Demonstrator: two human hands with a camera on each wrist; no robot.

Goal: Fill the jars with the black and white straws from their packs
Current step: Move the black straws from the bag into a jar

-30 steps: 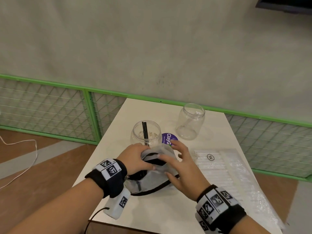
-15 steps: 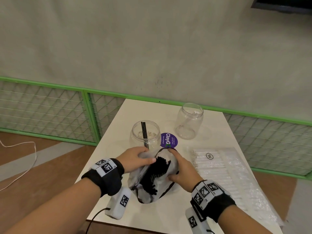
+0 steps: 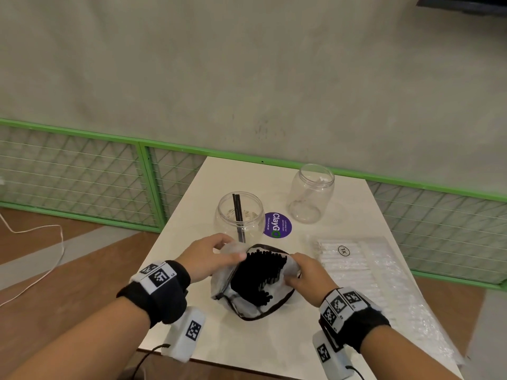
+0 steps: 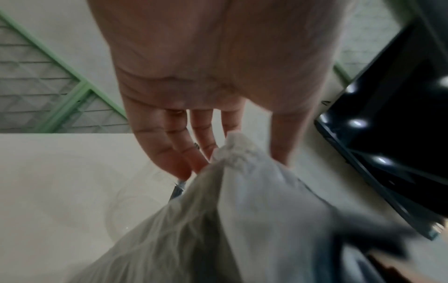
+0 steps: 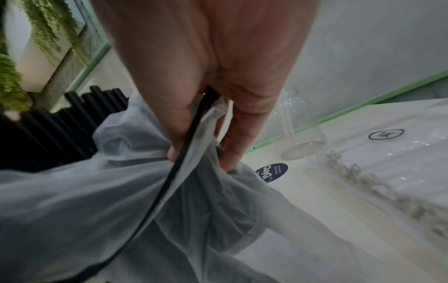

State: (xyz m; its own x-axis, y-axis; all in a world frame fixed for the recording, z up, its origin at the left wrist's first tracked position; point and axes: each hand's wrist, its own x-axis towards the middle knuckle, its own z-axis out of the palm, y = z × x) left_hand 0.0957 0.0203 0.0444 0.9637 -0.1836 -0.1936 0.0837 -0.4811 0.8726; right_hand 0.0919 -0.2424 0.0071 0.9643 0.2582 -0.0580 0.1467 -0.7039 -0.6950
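Observation:
A translucent grey pack (image 3: 236, 293) with a black rim stands on the white table (image 3: 241, 341), its mouth pulled wide over a bundle of black straws (image 3: 260, 272). My left hand (image 3: 211, 256) pinches the pack's left edge (image 4: 232, 151). My right hand (image 3: 304, 272) pinches the right edge and its black rim (image 5: 191, 134). Just behind the pack stands a clear jar (image 3: 240, 215) with two black straws in it. A second clear jar (image 3: 311, 193) at the back right holds a white straw or two. The clear pack of white straws (image 3: 365, 267) lies flat on the right.
A purple round sticker (image 3: 277, 225) sits on the table between the jars. A green-framed mesh fence (image 3: 82, 171) runs behind and beside the table under a grey wall. A white cable (image 3: 41, 259) trails on the wooden floor at left.
Both hands have pulled the pack's mouth apart, so the black straws now show. The right hand went from spread over the pack to pinching its right edge.

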